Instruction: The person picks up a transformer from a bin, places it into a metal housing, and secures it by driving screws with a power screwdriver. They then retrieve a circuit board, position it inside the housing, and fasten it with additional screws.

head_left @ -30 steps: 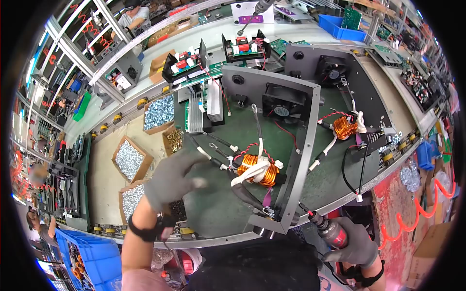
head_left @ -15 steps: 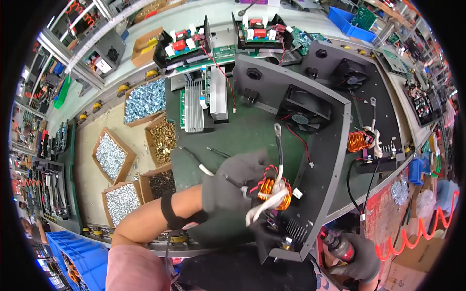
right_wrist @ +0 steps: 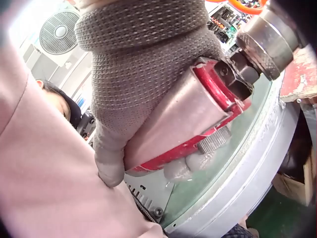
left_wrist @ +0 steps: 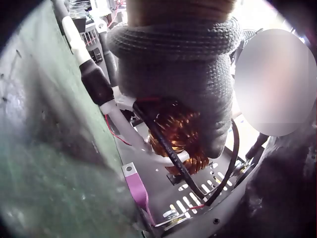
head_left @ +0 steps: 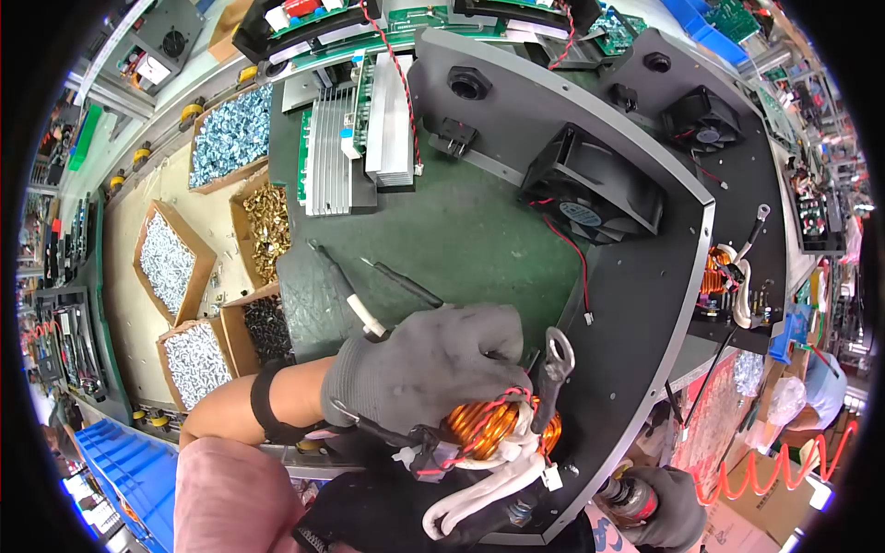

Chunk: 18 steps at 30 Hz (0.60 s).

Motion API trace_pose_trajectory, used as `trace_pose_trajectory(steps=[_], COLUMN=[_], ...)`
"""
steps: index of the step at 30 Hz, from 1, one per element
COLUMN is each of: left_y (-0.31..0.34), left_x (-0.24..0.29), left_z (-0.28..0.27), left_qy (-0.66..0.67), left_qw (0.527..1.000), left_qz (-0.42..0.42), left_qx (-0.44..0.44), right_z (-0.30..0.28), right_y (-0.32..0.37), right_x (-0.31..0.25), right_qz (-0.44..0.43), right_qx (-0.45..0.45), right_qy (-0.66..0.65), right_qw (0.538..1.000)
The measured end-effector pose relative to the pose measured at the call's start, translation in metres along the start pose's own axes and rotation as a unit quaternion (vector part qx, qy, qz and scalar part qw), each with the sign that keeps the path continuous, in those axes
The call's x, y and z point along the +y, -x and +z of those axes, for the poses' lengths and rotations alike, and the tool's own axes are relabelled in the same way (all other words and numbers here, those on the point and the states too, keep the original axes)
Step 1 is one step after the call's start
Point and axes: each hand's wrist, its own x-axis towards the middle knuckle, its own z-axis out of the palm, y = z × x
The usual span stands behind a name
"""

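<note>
In the head view my gloved left hand (head_left: 442,364) lies over a copper-wound coil (head_left: 484,431) at the near end of a grey metal case (head_left: 636,313). The left wrist view has that glove (left_wrist: 173,74) wrapped down the coil's side, with the fingertips partly hidden behind the windings. White-sleeved leads and a black lead with a ring terminal (head_left: 558,355) come off the coil. At the lower right, my gloved right hand (head_left: 668,507) grips a red and silver air screwdriver (head_left: 631,498). Its body (right_wrist: 183,114) fills the palm in the right wrist view.
Inside the case stands a black fan (head_left: 595,189). Boxes of silver screws (head_left: 166,263), brass parts (head_left: 265,230) and black screws (head_left: 267,327) sit at left. A finned heatsink board (head_left: 332,152) lies behind. A second case (head_left: 747,184) stands right, above a coiled red hose (head_left: 784,470).
My left hand has swung right from beside the screw boxes onto the coil. The head view has come nearer to the case. My right hand keeps its hold on the air screwdriver.
</note>
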Motion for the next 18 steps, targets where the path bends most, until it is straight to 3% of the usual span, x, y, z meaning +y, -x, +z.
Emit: trace_pose_trajectory(steps=[4,9,11,12,13,15,18], left_y=[-0.009,-0.008,-0.007,-0.006,-0.003,0.004,0.015], left_x=[0.003,0.012,0.021,0.025,0.025,0.018,0.008], left_z=[-0.004,0.003,0.001,0.002,0.005,0.013,0.023], left_qy=[0.004,-0.058,-0.025,0.007,0.006,-0.059,-0.037], left_qw=[0.998,0.997,0.987,0.984,0.984,0.996,0.996], left_qz=[0.042,0.041,-0.15,-0.172,-0.171,-0.069,-0.074], left_qx=[-0.049,-0.017,-0.06,-0.038,-0.039,-0.009,0.025], right_z=[0.001,0.001,-0.002,-0.002,0.0,0.008,0.006], right_y=[0.0,0.0,0.002,0.004,0.005,0.006,0.008], right_x=[-0.002,0.001,-0.002,-0.003,-0.002,0.003,0.012], right_qz=[0.01,-0.02,-0.016,-0.008,-0.009,0.019,0.001], right_qx=[0.0,0.005,0.002,-0.002,-0.001,0.065,0.088], right_qy=[-0.002,0.011,0.055,0.097,0.097,0.19,0.184], right_qw=[1.0,1.0,0.998,0.995,0.995,0.979,0.979])
